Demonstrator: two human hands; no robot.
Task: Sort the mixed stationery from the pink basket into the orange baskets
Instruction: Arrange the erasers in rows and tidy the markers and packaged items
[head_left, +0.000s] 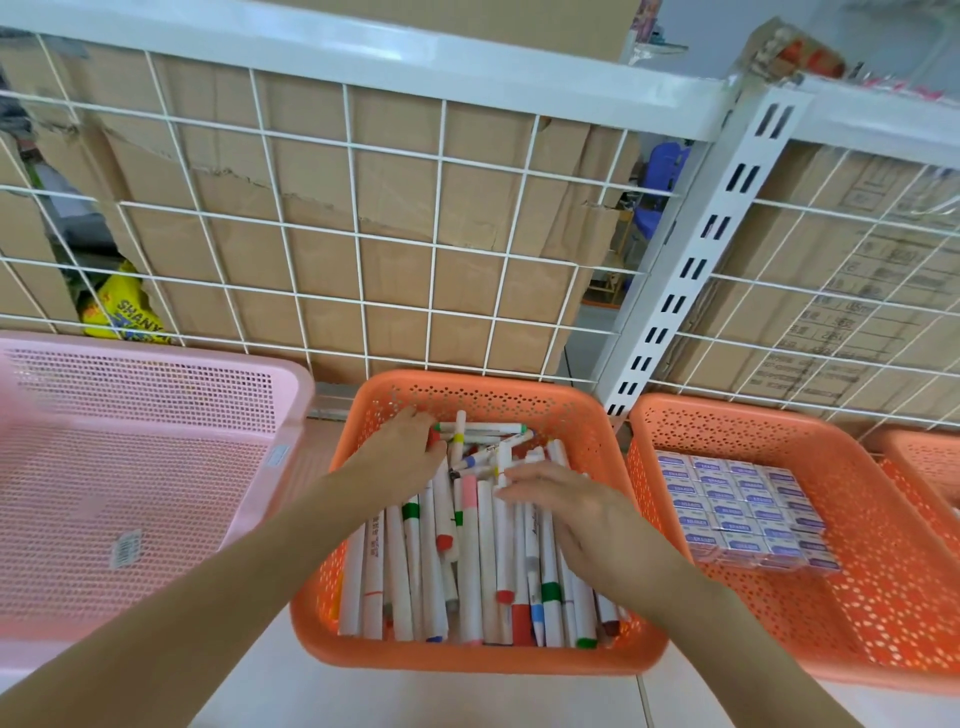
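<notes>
Three orange baskets and one pink basket (156, 353) stand in a row on a white shelf (415, 696), pink at the left. The third orange basket (924, 441) shows only as a corner at the right edge.

Behind the row is a white wire grid (358, 218) with one slotted upright post (691, 275). Cardboard boxes (322, 171) are stacked behind the grid, and one yellow packet (122, 306) sits low at the left.

The middle orange basket (467, 384) holds a heap of white markers (483, 561) with coloured caps, dozens, too many to count. Most lie lengthwise and a few lie crosswise at the far end. The right orange basket (727, 410) holds small white-and-purple boxes (748, 512) packed in one flat block of several rows.

Both hands are inside the middle basket. The left hand (408, 449) is at the far left of the heap, touching the crosswise markers; I cannot tell whether it grasps one. The right hand (576, 512) lies flat on the heap, its fingers (524, 475) straight and released.
</notes>
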